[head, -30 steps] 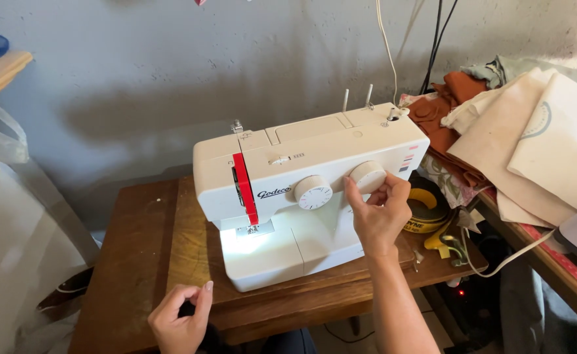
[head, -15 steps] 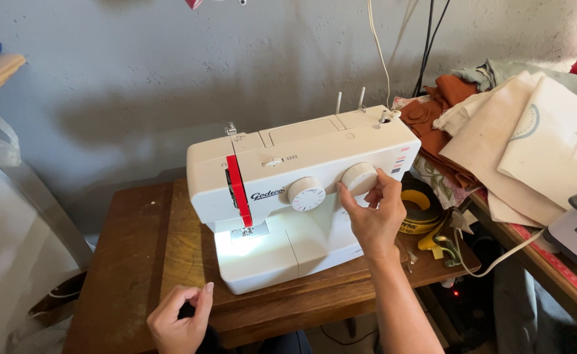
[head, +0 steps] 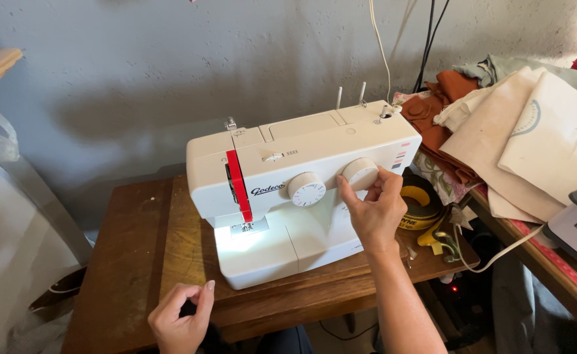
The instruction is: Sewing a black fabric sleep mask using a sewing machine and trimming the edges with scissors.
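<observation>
Pinching the round white plastic dial (head: pixel 360 173) mid-frame on the white sewing machine (head: pixel 301 190) with right hand (head: pixel 375 213) | left hand (head: pixel 180 318) loosely curled at the wooden surface (head: pixel 137 262) edge, holding nothing visible | dial looks stiff and smooth, best gripped by its rim

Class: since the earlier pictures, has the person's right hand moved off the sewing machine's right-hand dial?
No. The right hand still grips the right-hand dial of the sewing machine, in the same spot against the machine's body.
</observation>
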